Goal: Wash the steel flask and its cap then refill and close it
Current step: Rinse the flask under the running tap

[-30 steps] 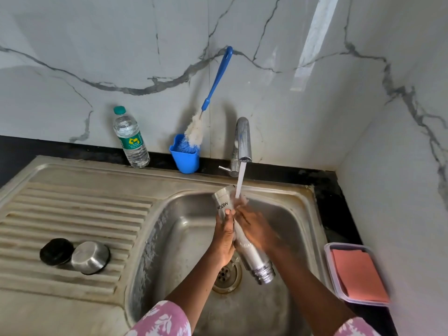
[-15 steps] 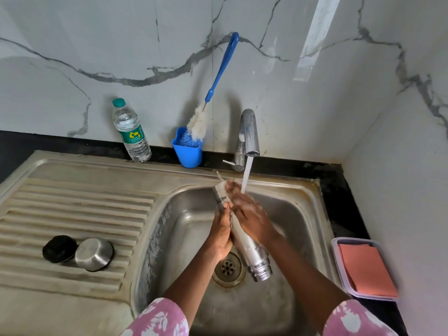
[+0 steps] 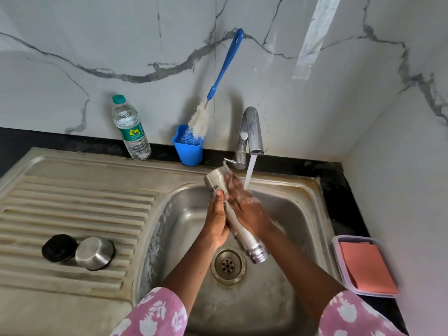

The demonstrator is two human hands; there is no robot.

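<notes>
The steel flask (image 3: 244,236) is held tilted over the sink basin (image 3: 300,214), its open threaded mouth pointing down toward the drain and its base up near the tap. My left hand (image 3: 217,221) grips the flask from the left side. My right hand (image 3: 244,204) lies over the flask's upper part, fingers stretched along it, wet under the running water. The steel cap (image 3: 95,252) and a black inner lid (image 3: 59,248) rest on the ribbed drainboard at the left.
The tap (image 3: 251,132) runs a stream of water onto my right hand. A blue cup (image 3: 188,151) holds a bottle brush (image 3: 221,76) against the wall. A plastic water bottle (image 3: 131,128) stands on the counter. A box with an orange cloth (image 3: 366,265) sits at the right.
My right hand has slid up the flask toward its base, rubbing it under the stream. The flask has stayed tilted in my left hand.
</notes>
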